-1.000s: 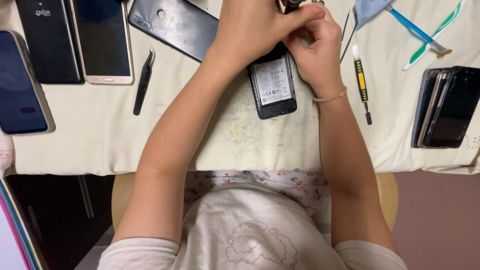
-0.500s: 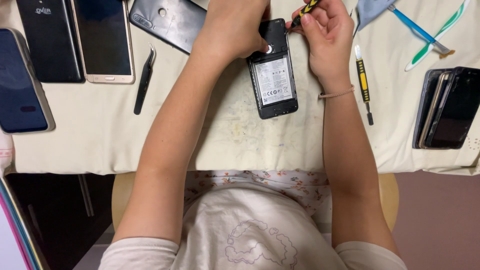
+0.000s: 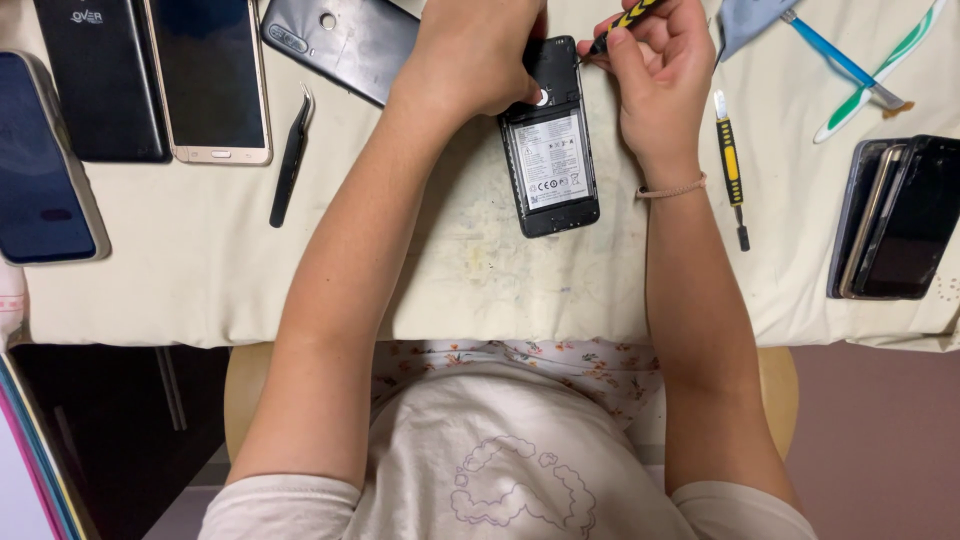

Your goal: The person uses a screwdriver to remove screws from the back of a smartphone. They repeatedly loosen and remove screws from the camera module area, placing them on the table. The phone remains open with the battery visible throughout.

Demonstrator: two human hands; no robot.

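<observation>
Black and yellow, the striped screwdriver [image 3: 625, 20] is pinched in the fingers of the right hand [image 3: 655, 75], its tip angled down at the top right corner of the opened phone [image 3: 550, 140]. That phone lies back-up on the cream-covered counter [image 3: 480, 270], cover off, its white-labelled battery showing. The left hand [image 3: 475, 55] presses down on the phone's upper end, fingers closed against it, one fingertip on the round spot near the top.

Just right of the right wrist lies a second yellow-handled screwdriver [image 3: 730, 165], lengthwise, near but not touching. Beyond it, toward the counter's right edge, a stack of dark phones [image 3: 895, 220] sits; above that, two toothbrushes [image 3: 850, 55] cross beside a blue-grey cloth [image 3: 750, 20].

Left of the left forearm there is open cloth, then black tweezers [image 3: 290, 155]. Above them rests a loose black back cover [image 3: 340, 40]. Further left lie a gold-edged phone [image 3: 208, 80], a black phone [image 3: 95, 80] and a blue-screened phone [image 3: 45, 160] at the left edge.

Below the opened phone, stained cloth runs bare to the near edge.
</observation>
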